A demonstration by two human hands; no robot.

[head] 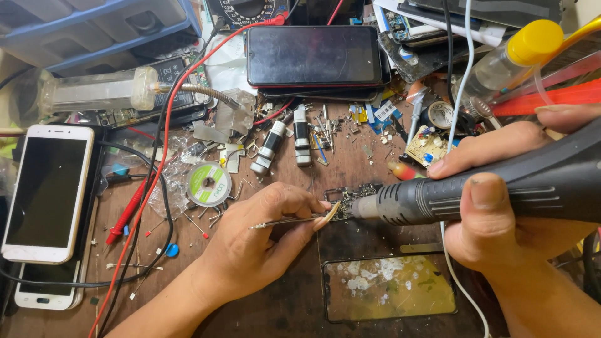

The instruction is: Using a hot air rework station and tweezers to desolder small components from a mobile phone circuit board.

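Observation:
My left hand (pixel 263 235) pinches thin metal tweezers (pixel 285 220) whose tips rest at a small dark circuit board (pixel 350 195) in the middle of the wooden bench. My right hand (pixel 501 213) grips the black ribbed handle of a hot-air tool (pixel 501 188), lying almost level. Its metal nozzle (pixel 362 206) sits right at the board, just right of my left fingertips.
A phone glass panel with white residue (pixel 388 288) lies near the front. A white phone (pixel 47 191) lies left, a dark phone (pixel 313 55) at the back. A solder wick spool (pixel 210 184), red probe leads (pixel 134 206), a yellow-capped bottle (pixel 510 59) and loose screws and parts crowd the bench.

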